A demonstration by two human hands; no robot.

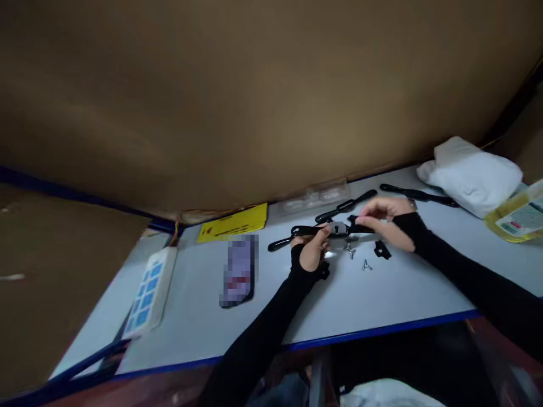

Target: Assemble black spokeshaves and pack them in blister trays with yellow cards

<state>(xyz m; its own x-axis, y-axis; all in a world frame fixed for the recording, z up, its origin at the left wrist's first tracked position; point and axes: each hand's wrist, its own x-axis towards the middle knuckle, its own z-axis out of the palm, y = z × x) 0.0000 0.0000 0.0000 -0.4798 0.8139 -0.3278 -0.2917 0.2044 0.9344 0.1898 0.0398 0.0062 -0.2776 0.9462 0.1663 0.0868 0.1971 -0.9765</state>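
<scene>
White tabletop (190, 316) is carrying everything I'm watching remotely. My left hand (313, 250) is gripping a black spokeshave (302, 230) near mid-table, probably steadying it; my right hand (384, 215) is pinching what looks like a small black plate (352, 220) beside the silver blade (338, 228). Loose wing screws (367, 265) are lying below, seemingly for easy reach.

A plain brown wall (271, 102) rises along the far side of a pale bench (190, 316), whose near edge carries a blue trim (382, 329). On the left stands a brown panel (63, 271), topped by a blue bar (42, 185). The light is soft and dim, brightest on the wall right of centre, while the far right corner falls into shadow.
</scene>
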